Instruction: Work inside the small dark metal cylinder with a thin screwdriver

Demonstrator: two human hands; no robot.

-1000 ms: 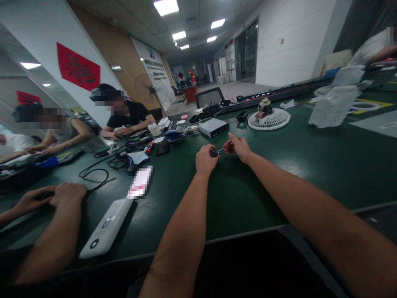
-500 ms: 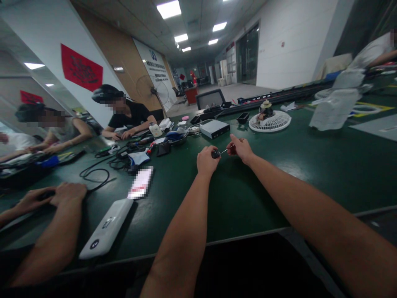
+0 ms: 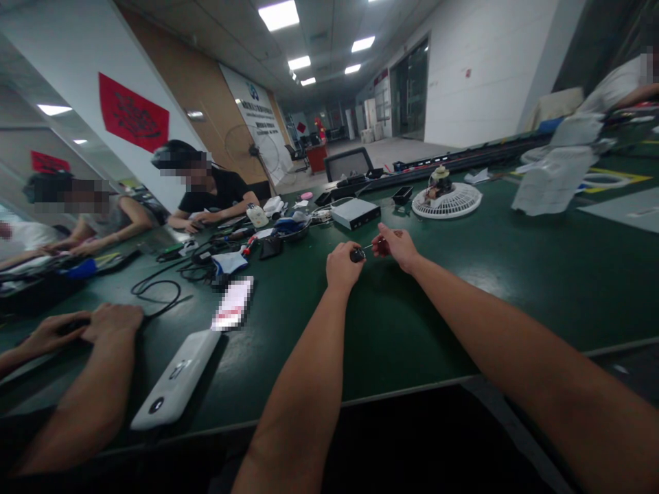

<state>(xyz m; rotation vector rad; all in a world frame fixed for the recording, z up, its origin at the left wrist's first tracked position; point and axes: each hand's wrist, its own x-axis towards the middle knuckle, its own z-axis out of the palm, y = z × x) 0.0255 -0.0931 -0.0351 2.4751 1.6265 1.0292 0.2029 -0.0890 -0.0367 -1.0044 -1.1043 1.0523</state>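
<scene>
My left hand (image 3: 344, 266) is closed around a small dark rounded part (image 3: 357, 254), held above the green table (image 3: 401, 329); its exact kind does not show. Facing it, my right hand (image 3: 395, 247) pinches what looks like a screwdriver (image 3: 368, 247). The thin metal shaft points left and reaches the dark part, but whether its tip sits in the part is too small to tell. Most of the handle is hidden by my right fingers.
A grey box (image 3: 355, 213) and a white fan grille with a motor (image 3: 447, 200) lie beyond my hands. White plastic pieces (image 3: 556, 171) stand at right. To my left are a white device (image 3: 175, 381), a phone (image 3: 233, 303), cables (image 3: 159, 291) and a co-worker's hands (image 3: 110, 321).
My right hand has shifted slightly left, so less of the shaft shows between the hands. My left hand keeps its hold on the dark part.
</scene>
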